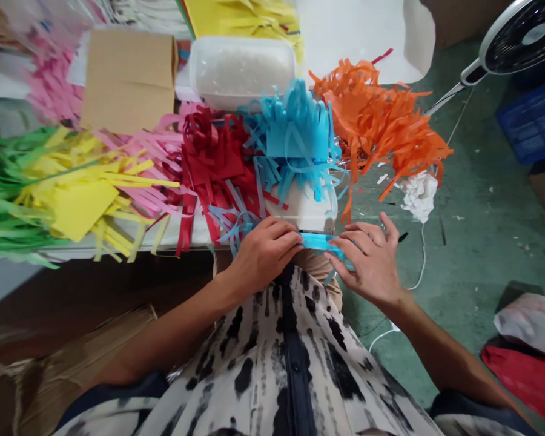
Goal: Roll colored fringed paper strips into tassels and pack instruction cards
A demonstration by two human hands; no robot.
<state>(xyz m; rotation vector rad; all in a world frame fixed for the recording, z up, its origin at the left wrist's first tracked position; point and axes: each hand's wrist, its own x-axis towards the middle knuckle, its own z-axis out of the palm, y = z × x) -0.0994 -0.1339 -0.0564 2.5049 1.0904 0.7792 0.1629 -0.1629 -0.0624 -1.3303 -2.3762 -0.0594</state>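
At the table's front edge, above my lap, a light-blue paper piece (317,241) is stretched between my two hands. It looks rolled or folded into a narrow band, with thin loose strips at its right end. My left hand (269,249) is closed on the band's left end, its fingertips pressed together. My right hand (371,259) pinches the other end between thumb and fingers, with the outer fingers raised. A thin dark edge runs along the top of the band; what it is I cannot tell. Just beyond lies a pile of blue fringed paper (297,136).
Fringed paper lies in piles: red (218,151), orange (376,115), yellow (82,203) and green (9,181). Behind them sit a translucent plastic tub (243,69) and a brown cardboard piece (127,79). A fan (522,39) stands right; a white cable (423,257) crosses the floor.
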